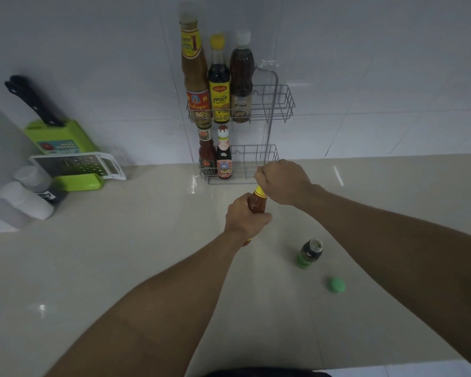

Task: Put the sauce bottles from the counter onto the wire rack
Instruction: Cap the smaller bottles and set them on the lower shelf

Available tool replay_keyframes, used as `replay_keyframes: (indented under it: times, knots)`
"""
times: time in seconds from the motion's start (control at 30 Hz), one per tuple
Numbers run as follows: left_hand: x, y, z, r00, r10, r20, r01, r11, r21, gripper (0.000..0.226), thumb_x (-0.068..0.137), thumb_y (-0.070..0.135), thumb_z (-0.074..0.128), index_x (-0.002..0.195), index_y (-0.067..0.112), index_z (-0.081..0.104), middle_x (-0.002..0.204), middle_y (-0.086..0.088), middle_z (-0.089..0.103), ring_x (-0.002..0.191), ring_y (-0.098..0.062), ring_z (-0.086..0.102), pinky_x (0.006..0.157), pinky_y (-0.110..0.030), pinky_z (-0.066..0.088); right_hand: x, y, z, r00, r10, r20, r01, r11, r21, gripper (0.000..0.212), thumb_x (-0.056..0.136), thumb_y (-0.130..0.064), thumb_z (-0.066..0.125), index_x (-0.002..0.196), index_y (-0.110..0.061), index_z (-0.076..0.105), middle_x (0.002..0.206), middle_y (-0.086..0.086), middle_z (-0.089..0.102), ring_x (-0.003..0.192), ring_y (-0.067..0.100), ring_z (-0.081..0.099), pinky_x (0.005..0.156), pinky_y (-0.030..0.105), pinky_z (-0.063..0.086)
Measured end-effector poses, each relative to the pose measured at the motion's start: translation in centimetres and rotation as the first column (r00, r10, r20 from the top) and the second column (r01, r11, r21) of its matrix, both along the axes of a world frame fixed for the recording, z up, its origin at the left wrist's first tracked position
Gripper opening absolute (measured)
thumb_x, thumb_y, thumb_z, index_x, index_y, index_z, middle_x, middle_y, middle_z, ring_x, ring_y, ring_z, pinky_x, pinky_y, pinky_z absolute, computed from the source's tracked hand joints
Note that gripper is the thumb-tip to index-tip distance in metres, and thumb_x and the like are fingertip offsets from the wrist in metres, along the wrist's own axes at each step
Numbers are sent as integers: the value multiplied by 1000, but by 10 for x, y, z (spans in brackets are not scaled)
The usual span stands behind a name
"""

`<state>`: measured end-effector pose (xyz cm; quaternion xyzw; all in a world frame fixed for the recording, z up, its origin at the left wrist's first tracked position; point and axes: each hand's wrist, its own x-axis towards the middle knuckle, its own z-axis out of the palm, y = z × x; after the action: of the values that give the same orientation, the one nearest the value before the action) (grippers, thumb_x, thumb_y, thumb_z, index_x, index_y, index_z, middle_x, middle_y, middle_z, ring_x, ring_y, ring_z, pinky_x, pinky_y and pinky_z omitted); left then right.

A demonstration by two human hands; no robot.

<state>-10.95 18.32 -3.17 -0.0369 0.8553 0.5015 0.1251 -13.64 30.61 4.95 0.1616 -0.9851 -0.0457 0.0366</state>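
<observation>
Left hand (246, 217) wraps the red sauce bottle (257, 203) above the counter (120, 268), steadying it while right hand (282, 182) pinches its yellow cap (259, 191), probably tightening before racking on the wire rack (259, 164).

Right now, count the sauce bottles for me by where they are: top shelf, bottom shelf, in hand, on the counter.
Top shelf of the wire rack: 3
Bottom shelf: 2
Held in both hands, the red sauce bottle: 1
On the counter, the green bottle with its cap off: 1
Total: 7
</observation>
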Motion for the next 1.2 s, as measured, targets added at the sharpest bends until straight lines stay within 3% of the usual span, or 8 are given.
replay_keyframes:
  times: [0.13, 0.27, 0.4, 0.57, 0.7, 0.87, 0.97, 1.2]
  knots:
    - [6, 1, -9, 1000, 5, 2, -5, 1000, -11, 26, 62, 25, 77, 79, 18, 59, 70, 2, 59, 65, -19, 55, 64, -32, 49, -1, 1, -10, 994, -83, 74, 86, 995, -43, 27, 103, -22, 37, 93, -8, 58, 87, 14, 60, 88, 36, 62, 64, 35, 40]
    - [6, 1, -10, 1000, 17, -17, -17, 1000, 9, 28, 64, 24, 78, 85, 16, 62, 74, 1, 62, 67, -19, 56, 64, -33, 51, -2, 3, -18, 1000, 2, 31, 6, 970, -243, 15, 94, -14, 59, 83, -4, 56, 72, 13, 58, 62, 29, 49, 50, 26, 29]
    - [-3, -2, -2, 999, 43, -6, -42, 992, 120, 32, 71, 16, 79, 96, 16, 59, 84, 1, 63, 72, -16, 60, 58, -27, 48, -4, 4, -21, 959, -26, 281, 241, 597, -765, 54, 89, -53, 65, 70, -4, 49, 64, 3, 47, 58, 14, 44, 56, 27, 37]
    - [-25, 0, 4, 988, 83, -129, -43, 957, 288, 54, 72, -1, 82, 113, 10, 48, 96, 2, 64, 88, -16, 66, 71, -21, 56, -9, 3, -29, 899, 102, 425, 326, 493, -807, 20, 86, -32, 76, 94, -15, 69, 94, 3, 73, 89, 14, 68, 80, 30, 52]
    - [-50, -4, -13, 991, 35, -131, 9, 946, 323, 73, 61, 23, 83, 123, 21, 45, 116, -6, 66, 106, -20, 70, 88, -51, 60, -31, 3, -27, 934, 102, 343, 243, 524, -816, 16, 86, -28, 76, 95, -18, 67, 92, -5, 70, 88, 9, 65, 77, 23, 50]
    - [-71, -19, -7, 994, 42, -98, -31, 994, 105, 110, 59, 44, 73, 155, 21, 25, 149, -7, 36, 139, -25, 37, 113, -46, 39, -64, 0, -23, 988, -14, 155, 141, 501, -854, 18, 86, -22, 75, 96, -15, 61, 88, -1, 66, 80, 10, 60, 71, 22, 47]
    - [-87, -29, -11, 991, 91, -93, -85, 994, 67, 106, 72, 31, 77, 159, 18, 17, 157, -9, 27, 145, -29, 30, 118, -45, 32, -86, -3, -24, 995, -59, 85, 104, 504, -858, 29, 86, -19, 74, 109, -7, 60, 101, 8, 65, 91, 19, 59, 78, 30, 46]
    - [-116, -44, -28, 979, 172, -110, -175, 984, -23, 106, 73, 26, 78, 159, 16, 15, 157, -10, 29, 145, -31, 28, 119, -45, 31, -123, -5, -54, 999, -33, 38, 50, 555, -830, 30, 88, -19, 73, 112, -7, 60, 101, 2, 61, 88, 14, 56, 71, 14, 41]
